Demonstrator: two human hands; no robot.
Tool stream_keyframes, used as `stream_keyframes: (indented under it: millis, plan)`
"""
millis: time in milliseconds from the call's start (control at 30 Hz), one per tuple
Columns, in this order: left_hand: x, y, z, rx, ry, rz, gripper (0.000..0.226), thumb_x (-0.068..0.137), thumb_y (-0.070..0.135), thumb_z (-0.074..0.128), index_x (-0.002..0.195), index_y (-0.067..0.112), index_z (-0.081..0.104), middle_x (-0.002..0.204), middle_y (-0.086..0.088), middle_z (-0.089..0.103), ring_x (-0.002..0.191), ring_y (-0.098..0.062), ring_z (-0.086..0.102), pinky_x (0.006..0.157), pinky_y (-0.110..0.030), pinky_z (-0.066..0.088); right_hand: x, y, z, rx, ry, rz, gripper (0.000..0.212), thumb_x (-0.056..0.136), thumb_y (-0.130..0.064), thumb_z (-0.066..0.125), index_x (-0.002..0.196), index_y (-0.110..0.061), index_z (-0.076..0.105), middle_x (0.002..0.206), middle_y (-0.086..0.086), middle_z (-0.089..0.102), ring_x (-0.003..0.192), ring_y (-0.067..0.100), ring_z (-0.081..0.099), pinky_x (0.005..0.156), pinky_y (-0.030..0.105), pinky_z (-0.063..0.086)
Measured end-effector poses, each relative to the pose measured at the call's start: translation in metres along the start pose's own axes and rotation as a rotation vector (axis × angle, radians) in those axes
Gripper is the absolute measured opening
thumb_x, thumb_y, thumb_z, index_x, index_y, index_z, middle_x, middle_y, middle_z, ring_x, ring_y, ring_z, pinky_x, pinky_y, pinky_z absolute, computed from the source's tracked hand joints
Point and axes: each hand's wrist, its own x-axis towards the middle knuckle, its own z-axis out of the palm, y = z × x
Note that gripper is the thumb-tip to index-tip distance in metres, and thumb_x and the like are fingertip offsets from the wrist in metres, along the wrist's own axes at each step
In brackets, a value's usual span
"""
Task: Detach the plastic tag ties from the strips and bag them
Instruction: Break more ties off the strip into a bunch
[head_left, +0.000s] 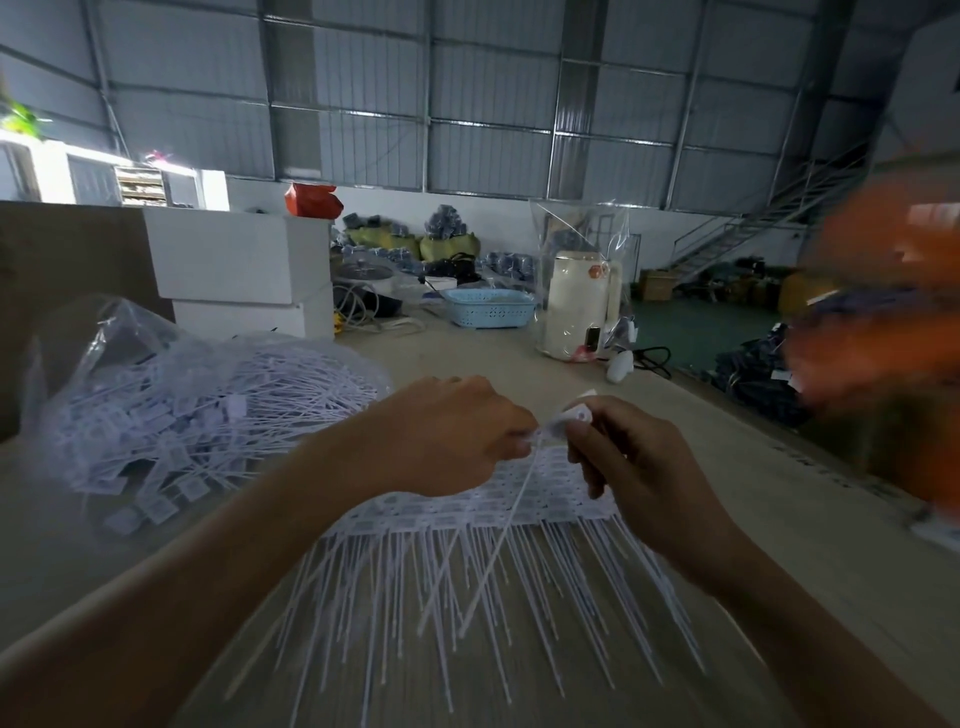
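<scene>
A stack of white strips of tag ties (467, 514) lies on the table in front of me, their thin tails fanning toward me. Just above the stack my left hand (447, 441) and my right hand (623, 457) meet, both pinching white tag ties (563, 421) at their heads. Two long tails hang down from the hands over the stack. To the left sits a clear plastic bag (171, 410), open and lying on its side, holding several loose tag ties.
The wooden table (779, 519) runs away to the right. A white kettle in clear wrap (576, 306), a blue basket (488, 307) and white boxes (244, 270) stand at the far end. A blurred person in orange (883, 291) is at the right edge.
</scene>
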Motion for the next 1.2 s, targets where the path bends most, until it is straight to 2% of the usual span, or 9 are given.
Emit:
stream_keyframes:
  millis: [167,400,633,700,800,900,1000,1100,1200]
  plan:
    - [-0.001,-0.005,-0.003,-0.271,-0.013,-0.044,0.022,0.103,0.031,0.047,0.095,0.036,0.067,0.085,0.02,0.069,0.075,-0.002,0.067,0.073,-0.031,0.056,0.0,0.002,-0.001,-0.107,0.023,-0.082,0.015,0.1,-0.025,0.049,0.099,-0.023,0.064,0.073,-0.008,0.061,0.057,0.008,0.058,0.055,0.012,0.044]
    - [-0.001,-0.008,-0.001,-0.132,0.109,0.021,0.025,0.093,0.055,0.057,0.111,0.039,0.063,0.093,0.014,0.068,0.079,-0.007,0.059,0.07,-0.034,0.053,0.002,0.008,-0.005,-0.087,0.039,-0.015,0.032,0.099,-0.033,0.045,0.125,-0.022,0.059,0.05,-0.005,0.052,0.043,0.007,0.047,0.05,0.015,0.038]
    - [-0.004,-0.004,-0.004,-0.091,0.082,0.029,0.031,0.094,0.055,0.056,0.119,0.038,0.063,0.102,0.013,0.07,0.083,-0.008,0.06,0.074,-0.032,0.052,0.002,0.006,-0.008,0.065,-0.022,0.088,0.067,0.103,-0.026,0.047,0.156,-0.036,0.008,0.061,0.011,0.061,0.043,0.013,0.046,0.043,0.02,0.038]
    - [-0.003,-0.002,-0.004,-0.073,0.072,0.036,0.033,0.095,0.054,0.055,0.122,0.036,0.063,0.108,0.013,0.07,0.082,-0.005,0.057,0.073,-0.028,0.048,0.002,0.01,-0.007,-0.012,-0.027,0.104,0.067,0.101,-0.03,0.048,0.155,-0.033,0.007,0.062,0.008,0.063,0.043,0.011,0.048,0.045,0.019,0.039]
    - [-0.004,-0.002,-0.005,-0.078,0.012,0.04,0.029,0.096,0.05,0.056,0.121,0.038,0.065,0.11,0.014,0.069,0.087,-0.006,0.06,0.076,-0.03,0.049,0.005,0.02,-0.013,-0.273,0.019,0.124,0.037,0.102,-0.038,0.042,0.134,-0.021,0.038,0.062,0.0,0.064,0.047,0.007,0.055,0.047,0.014,0.041]
    - [-0.006,-0.004,-0.008,-0.114,-0.012,0.036,0.026,0.095,0.048,0.059,0.117,0.038,0.066,0.107,0.015,0.07,0.088,-0.005,0.062,0.078,-0.031,0.05,0.011,0.032,-0.032,-0.247,0.141,0.205,0.012,0.105,-0.031,0.042,0.114,-0.023,0.046,0.067,-0.001,0.069,0.045,0.01,0.055,0.044,0.013,0.039]
    - [-0.005,-0.005,-0.01,-0.114,0.05,0.027,0.028,0.092,0.053,0.059,0.115,0.038,0.065,0.101,0.015,0.069,0.081,-0.005,0.06,0.073,-0.03,0.05,0.012,0.034,-0.038,-0.176,0.124,0.218,0.023,0.105,-0.031,0.041,0.103,-0.021,0.061,0.066,0.0,0.069,0.039,0.018,0.053,0.042,0.019,0.039]
    - [-0.004,-0.001,-0.01,-0.08,0.082,0.007,0.036,0.09,0.058,0.059,0.123,0.043,0.054,0.106,0.01,0.069,0.083,-0.01,0.06,0.076,-0.035,0.053,0.008,0.031,-0.027,-0.207,0.042,0.152,0.022,0.103,-0.038,0.043,0.097,-0.035,0.063,0.052,-0.002,0.058,0.039,0.008,0.045,0.042,0.019,0.037]
    - [-0.005,0.001,-0.01,-0.079,0.103,-0.003,0.037,0.088,0.059,0.061,0.117,0.043,0.044,0.104,0.009,0.067,0.078,-0.009,0.058,0.072,-0.033,0.051,0.006,0.025,-0.013,-0.08,0.022,0.156,0.021,0.101,-0.036,0.047,0.091,-0.026,0.063,0.048,-0.008,0.045,0.042,0.005,0.037,0.043,0.021,0.031]
